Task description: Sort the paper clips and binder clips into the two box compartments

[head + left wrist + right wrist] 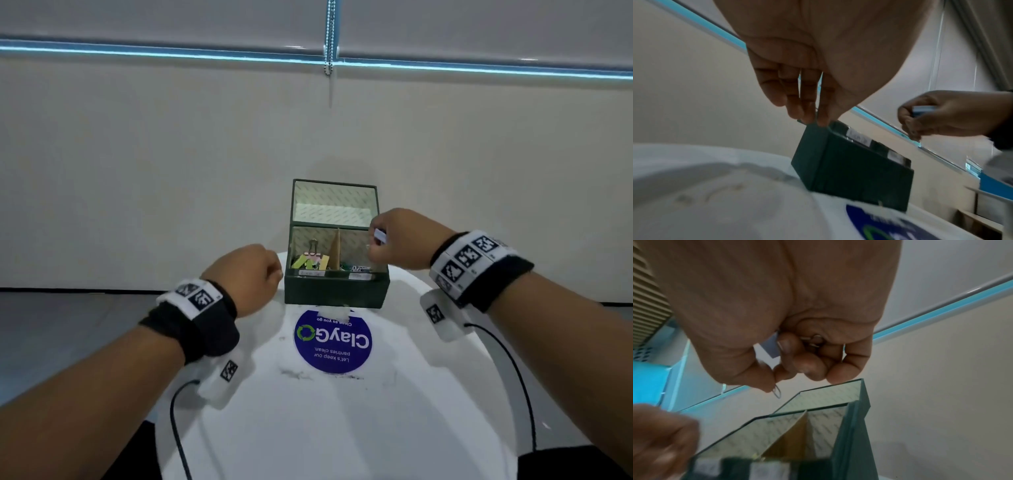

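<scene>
A dark green box [337, 291] stands on the round white table with its lid [334, 204] up. A brown divider [335, 248] splits it in two. Coloured binder clips [310, 260] lie in the left compartment and paper clips [356, 268] in the right. My right hand [373, 245] hovers over the right compartment. It pinches a wire paper clip [778, 393] between thumb and forefinger and keeps a pale blue binder clip [772, 347] tucked in the palm. My left hand [809, 116] points its fairly straight fingers down at the box's left front corner [813, 129], holding nothing that I can see.
The white table [342, 428] carries a round blue sticker [332, 341] just in front of the box. Black cables [178, 428] run from both wrist cameras down over the table edge. A plain wall rises close behind the box, with grey floor at the left.
</scene>
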A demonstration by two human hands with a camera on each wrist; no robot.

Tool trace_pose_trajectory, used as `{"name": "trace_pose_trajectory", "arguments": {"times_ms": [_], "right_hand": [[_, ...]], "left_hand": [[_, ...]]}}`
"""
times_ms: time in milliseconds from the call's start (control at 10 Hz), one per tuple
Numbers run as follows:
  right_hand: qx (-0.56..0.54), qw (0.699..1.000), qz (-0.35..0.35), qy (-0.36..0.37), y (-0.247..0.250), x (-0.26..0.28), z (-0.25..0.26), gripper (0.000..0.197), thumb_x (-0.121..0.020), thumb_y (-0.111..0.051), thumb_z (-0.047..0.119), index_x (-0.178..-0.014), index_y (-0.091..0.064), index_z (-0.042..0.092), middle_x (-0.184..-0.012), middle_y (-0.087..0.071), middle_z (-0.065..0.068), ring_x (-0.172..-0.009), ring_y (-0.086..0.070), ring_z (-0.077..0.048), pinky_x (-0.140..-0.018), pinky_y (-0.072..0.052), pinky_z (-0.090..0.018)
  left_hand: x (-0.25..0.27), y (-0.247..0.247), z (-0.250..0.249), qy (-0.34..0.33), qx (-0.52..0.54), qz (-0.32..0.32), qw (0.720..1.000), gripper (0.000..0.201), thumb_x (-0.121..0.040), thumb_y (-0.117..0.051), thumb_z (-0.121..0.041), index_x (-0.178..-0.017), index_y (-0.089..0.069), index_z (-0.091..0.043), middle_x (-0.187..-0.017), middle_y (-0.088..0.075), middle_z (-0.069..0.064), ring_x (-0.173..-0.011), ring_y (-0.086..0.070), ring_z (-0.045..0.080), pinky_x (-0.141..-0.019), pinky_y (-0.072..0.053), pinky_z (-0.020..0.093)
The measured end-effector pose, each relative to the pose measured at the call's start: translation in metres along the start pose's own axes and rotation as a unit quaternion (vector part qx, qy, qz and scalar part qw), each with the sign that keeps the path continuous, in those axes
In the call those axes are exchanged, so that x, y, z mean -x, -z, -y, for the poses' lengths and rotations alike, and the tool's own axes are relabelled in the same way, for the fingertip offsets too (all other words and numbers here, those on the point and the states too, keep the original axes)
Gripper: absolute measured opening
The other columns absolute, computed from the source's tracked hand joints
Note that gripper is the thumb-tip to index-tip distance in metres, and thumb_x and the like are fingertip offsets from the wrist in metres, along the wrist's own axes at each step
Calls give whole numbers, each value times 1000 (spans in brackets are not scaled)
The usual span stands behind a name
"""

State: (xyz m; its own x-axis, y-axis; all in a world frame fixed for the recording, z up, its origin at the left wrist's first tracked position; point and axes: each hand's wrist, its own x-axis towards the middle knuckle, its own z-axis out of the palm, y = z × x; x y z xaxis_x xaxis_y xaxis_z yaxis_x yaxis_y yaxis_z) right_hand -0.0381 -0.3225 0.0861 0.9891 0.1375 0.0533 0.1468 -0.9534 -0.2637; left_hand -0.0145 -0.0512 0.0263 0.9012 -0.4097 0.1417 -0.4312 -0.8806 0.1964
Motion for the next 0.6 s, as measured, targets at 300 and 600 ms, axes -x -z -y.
{"name": "trace_pose_trajectory", "arguments": {"times_ms": [300, 600], "right_hand": [[1, 999, 35, -40, -6, -52, 19, 18, -95, -47, 35, -99, -55, 20, -96, -60, 0, -90, -55, -21, -77, -45, -34], [92, 995, 36, 1, -29, -70, 53, 53, -88, -57, 60, -130, -56, 28, -132, -51, -7, -121, -47, -29, -99, -45, -46]], "left_hand": [[25, -13, -12, -32, -35, -127, 991, 24, -93, -46, -36, -109, -59, -24, -99, -55, -3, -87, -51, 17, -71, -51, 35], [21, -25, -28, -32, -81, -33, 996, 53, -94, -47, -37, -145, -38, -27, -145, -36, 5, -120, -46, 26, -94, -48, 38]]}}
